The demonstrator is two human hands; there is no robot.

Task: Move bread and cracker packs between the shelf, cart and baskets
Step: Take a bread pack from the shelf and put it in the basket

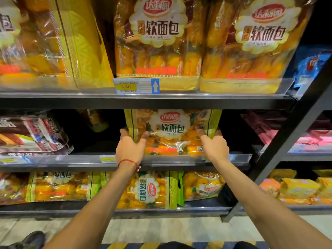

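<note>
**Both hands on one green-edged bread pack, middle shelf**

Your fingers on both sides go behind the bread pack (pixel 172 132), so you see only thumbs and knuckles; the pack's top is cut off by the shelf above (pixel 143 102). Your left hand (pixel 130 147) clamps its left edge, thumb on the front. Your right hand (pixel 213 145) clamps the right edge the same way. The pack stands upright at the front of the middle shelf (pixel 86 161), its base behind the clear lip.

Dark open room lies on either side of it; a brown pack (pixel 32 135) lies well off to the left, and a small one behind (pixel 95 120) is too dim to make out.

Above stand three yellow packs, the leftmost blurred. Below lie three green-edged packs, one (pixel 152 190) on its side.
</note>
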